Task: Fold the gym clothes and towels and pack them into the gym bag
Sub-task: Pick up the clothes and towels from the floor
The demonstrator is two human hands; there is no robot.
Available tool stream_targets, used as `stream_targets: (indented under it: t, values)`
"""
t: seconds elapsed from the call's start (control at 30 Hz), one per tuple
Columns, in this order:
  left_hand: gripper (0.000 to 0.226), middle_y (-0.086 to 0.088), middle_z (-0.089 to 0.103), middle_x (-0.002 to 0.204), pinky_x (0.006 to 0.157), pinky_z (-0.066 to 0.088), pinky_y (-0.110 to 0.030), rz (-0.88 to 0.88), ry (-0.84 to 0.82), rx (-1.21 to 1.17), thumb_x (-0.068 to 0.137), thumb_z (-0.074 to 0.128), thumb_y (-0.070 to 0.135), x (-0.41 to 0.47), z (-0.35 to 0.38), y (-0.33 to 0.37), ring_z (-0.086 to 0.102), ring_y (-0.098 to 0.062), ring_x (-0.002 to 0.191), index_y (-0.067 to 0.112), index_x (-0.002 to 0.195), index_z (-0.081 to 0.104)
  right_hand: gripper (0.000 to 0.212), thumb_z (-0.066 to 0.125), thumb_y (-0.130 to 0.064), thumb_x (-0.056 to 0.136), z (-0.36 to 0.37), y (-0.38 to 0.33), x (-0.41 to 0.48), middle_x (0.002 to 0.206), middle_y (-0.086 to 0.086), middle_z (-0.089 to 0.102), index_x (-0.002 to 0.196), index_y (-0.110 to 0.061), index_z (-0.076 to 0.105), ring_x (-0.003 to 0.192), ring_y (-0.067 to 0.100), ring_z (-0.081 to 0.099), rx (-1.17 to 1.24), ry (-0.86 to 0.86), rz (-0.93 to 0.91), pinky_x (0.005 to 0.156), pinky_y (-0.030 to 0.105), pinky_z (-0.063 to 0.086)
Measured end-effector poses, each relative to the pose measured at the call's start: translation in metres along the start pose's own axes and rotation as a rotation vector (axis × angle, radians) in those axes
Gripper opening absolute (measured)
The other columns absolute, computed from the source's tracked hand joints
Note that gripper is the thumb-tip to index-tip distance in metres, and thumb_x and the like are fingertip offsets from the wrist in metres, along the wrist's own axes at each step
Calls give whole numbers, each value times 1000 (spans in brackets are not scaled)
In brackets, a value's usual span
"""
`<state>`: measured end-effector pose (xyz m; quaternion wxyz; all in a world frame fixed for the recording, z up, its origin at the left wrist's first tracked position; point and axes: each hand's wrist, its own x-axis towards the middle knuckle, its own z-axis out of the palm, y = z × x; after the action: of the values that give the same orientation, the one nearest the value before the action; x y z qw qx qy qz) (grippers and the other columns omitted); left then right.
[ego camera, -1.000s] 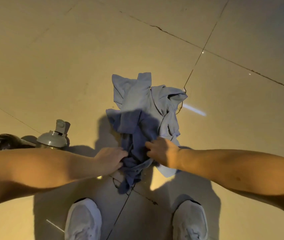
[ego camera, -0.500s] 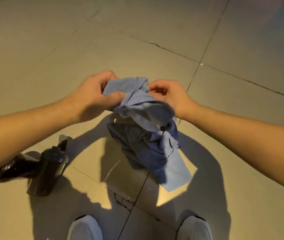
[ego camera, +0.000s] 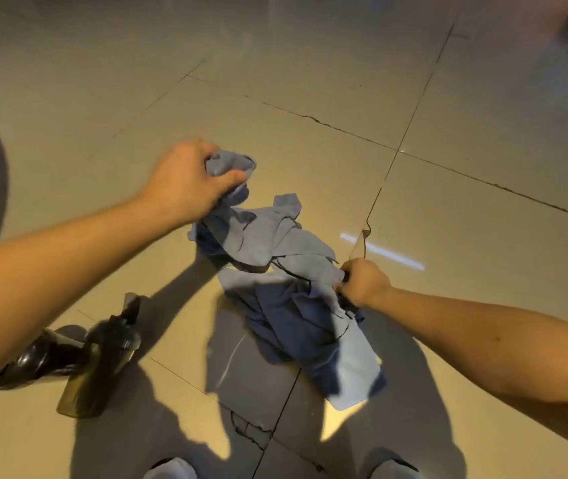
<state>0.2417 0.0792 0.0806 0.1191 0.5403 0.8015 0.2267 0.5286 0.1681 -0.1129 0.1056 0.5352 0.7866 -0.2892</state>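
Head, left fingers (ego camera: 230, 176), right fingers (ego camera: 346, 271) clenching garment (ego camera: 258, 243)

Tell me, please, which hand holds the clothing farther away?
The left hand: it grips a bunched end at the far side, while the right hand pinches the blue clothing nearer in.

A crumpled blue garment (ego camera: 286, 281) (lighter and darker folds) hangs bunched above the tiled floor, unfolded
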Motion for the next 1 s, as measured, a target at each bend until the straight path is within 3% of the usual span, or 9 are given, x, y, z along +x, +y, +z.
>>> stream_targets:
  t: [0.1, 0.2, 0.27, 0.4, 0.5, 0.57, 0.7, 0.87, 1.0]
  values:
    - [66, -7, 64, 88, 86, 49, -47, 2, -97, 142, 76, 49, 80, -10, 26, -19, 58, -30, 95, 20, 84, 75, 22, 65, -23, 89, -26, -17, 4, 69, 4, 60, 68, -22, 59, 75, 30, 61, 108, 108, -95, 62, 30, 40]
    - [36, -7, 64, 105, 93, 46, -32, 88, -245, -18, 86, 71, 51, -16, 47, -25, 56, -17, 102, 15, 86, 71, 14, 68, -16, 90, -59, -45, -6, 76, 3, 69, 77, -16, 73, 71, 19, 60, 283, 210, -276, 64, 30, 46]
    - [24, -5, 57, 126, 92, 38, -20, 128, -279, -131, 85, 79, 27, -22, 54, -20, 52, -11, 111, 17, 98, 62, 5, 72, -14, 91, -81, -66, -19, 86, 0, 74, 91, -14, 77, 75, 9, 64, 483, 180, -373, 70, 26, 52]
    - [75, 5, 55, 139, 100, 46, -27, 175, -366, -311, 82, 84, 31, -28, 60, -3, 57, -10, 121, 26, 146, 44, 10, 73, -10, 91, -112, -101, -41, 90, 0, 76, 98, -16, 75, 80, 8, 71, 748, 30, -522, 73, 23, 57]
    - [34, -3, 70, 102, 84, 54, -39, 157, -285, -303, 83, 82, 37, -26, 63, -1, 66, -15, 94, 15, 106, 71, 11, 73, -10, 90, -121, -106, -44, 93, 3, 77, 100, -14, 75, 86, 14, 72, 950, 33, -523, 81, 28, 58]
    - [32, -7, 60, 80, 73, 47, -39, 117, -149, -249, 86, 78, 38, -26, 62, -7, 57, -20, 83, 10, 80, 63, 11, 68, -11, 94, -107, -94, -34, 95, 3, 75, 103, -10, 75, 87, 11, 70, 1060, 142, -396, 82, 27, 57]
    - [17, -1, 59, 97, 85, 34, -15, 142, 1, -299, 86, 67, 29, -26, 46, -14, 44, -16, 104, 12, 83, 65, 11, 61, -3, 92, -37, -30, -8, 106, 16, 71, 101, -7, 66, 79, 8, 63, 582, 143, -122, 76, 22, 51]
    - [22, -19, 58, 81, 58, 43, -23, 9, -10, -467, 88, 72, 9, -27, 40, -20, 49, -9, 64, -2, 95, 54, 42, 76, -35, 78, 35, 25, -22, 101, 2, 66, 113, -19, 60, 97, 29, 64, -199, -269, 33, 83, 37, 52]
    - [45, -2, 66, 100, 77, 52, -26, 114, -170, -338, 86, 80, 21, -30, 42, -38, 64, -10, 85, 15, 122, 55, 16, 71, -28, 82, 16, 17, -19, 78, 2, 70, 84, -13, 69, 79, 25, 62, -74, -161, -38, 72, 34, 48]
